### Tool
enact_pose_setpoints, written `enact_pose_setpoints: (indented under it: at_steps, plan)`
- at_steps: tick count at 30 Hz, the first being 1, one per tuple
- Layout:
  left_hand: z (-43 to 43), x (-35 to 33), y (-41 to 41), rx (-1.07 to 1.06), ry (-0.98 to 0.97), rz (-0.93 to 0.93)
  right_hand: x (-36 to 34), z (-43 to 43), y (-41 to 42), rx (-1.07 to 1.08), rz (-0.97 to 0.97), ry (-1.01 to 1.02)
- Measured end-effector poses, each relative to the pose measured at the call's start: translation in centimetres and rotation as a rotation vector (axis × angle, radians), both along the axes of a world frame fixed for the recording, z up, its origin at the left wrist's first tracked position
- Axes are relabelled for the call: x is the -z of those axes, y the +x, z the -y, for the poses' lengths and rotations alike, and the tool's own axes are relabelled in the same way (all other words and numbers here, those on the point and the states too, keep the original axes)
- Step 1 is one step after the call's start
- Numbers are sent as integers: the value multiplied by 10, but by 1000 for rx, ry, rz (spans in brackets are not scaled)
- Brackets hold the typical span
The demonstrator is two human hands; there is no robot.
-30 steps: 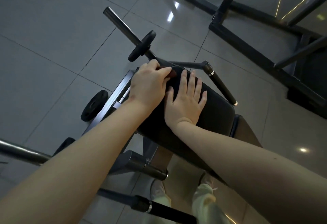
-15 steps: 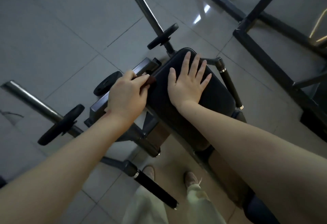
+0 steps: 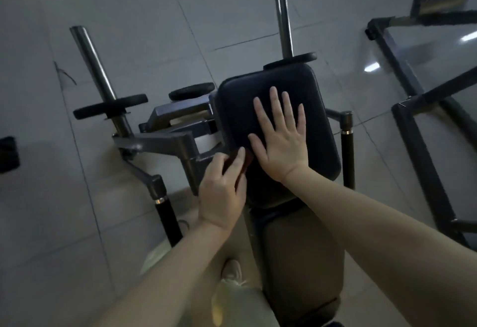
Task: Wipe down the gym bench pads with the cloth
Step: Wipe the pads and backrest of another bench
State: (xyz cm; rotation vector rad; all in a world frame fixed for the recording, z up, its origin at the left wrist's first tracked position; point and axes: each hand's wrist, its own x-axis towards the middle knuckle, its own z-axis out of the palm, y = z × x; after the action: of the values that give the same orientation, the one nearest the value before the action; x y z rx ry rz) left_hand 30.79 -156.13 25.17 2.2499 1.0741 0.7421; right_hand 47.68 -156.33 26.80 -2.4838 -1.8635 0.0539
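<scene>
The small dark red-brown cloth [image 3: 230, 161] sits on the left edge of the soft black bench pad [image 3: 309, 89], near its bottom corner. It looks light, soft and floppy, so it is best bunched up and pushed along under the fingers. The left hand [image 3: 223, 192] has its grip clamped on the cloth. The right hand [image 3: 280, 143] lies flat on the middle of the pad, fingers apart, holding nothing. Just below the pad is a brown seat pad [image 3: 296, 249].

No text, label, brand, number or sign is showing legibly anywhere. The black pad [image 3: 271, 76], the weight plate [image 3: 87, 112] and the metal frame [image 3: 165, 143] are all appearing plain in the dim, slightly blurred view.
</scene>
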Motion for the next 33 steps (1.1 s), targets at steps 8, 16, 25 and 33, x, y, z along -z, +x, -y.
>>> enact_pose_setpoints:
  at_steps: [8, 16, 25, 33]
  plan:
    - [-42, -14, 9, -67, 146, -37, 1, -1, 1, -8, 23, 13]
    - [-64, -14, 30, -224, 136, 44, 5, -1, 1, -20, 25, 55]
    - [39, 10, -2, -62, 64, -46, 5, -2, 1, -21, 20, 63]
    - [-65, -21, 30, -241, 133, -2, 8, -1, 2, -27, 37, 84]
